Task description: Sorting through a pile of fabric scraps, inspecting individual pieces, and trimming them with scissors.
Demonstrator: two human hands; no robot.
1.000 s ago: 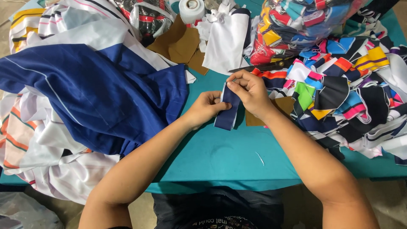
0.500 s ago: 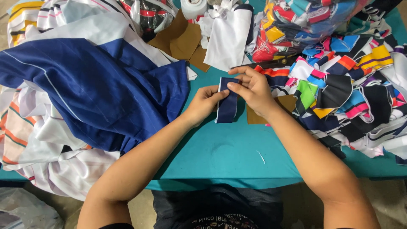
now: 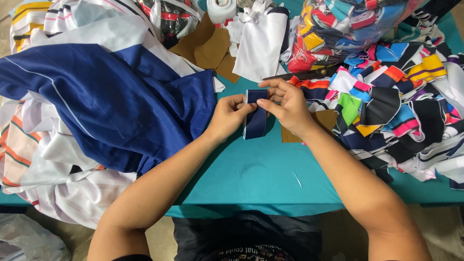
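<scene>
A narrow navy fabric strip (image 3: 255, 121) with a pale edge is held upright over the teal table (image 3: 251, 179). My left hand (image 3: 227, 116) pinches its left side with thumb and fingers. My right hand (image 3: 285, 104) grips the strip's upper right part, thumb across its front. A large navy cloth (image 3: 106, 101) with thin white lines lies spread just left of my left hand.
A heap of multicoloured fabric pieces (image 3: 396, 96) fills the right side. White and striped cloth (image 3: 53, 169) hangs off the left edge. Brown cardboard shapes (image 3: 208, 46), a white cloth piece (image 3: 261, 43), a tape roll (image 3: 221, 8) and a bag of scraps (image 3: 338, 24) sit at the back.
Both hands have lifted the navy strip slightly away from me and straightened it; my fingers have shifted along its upper end.
</scene>
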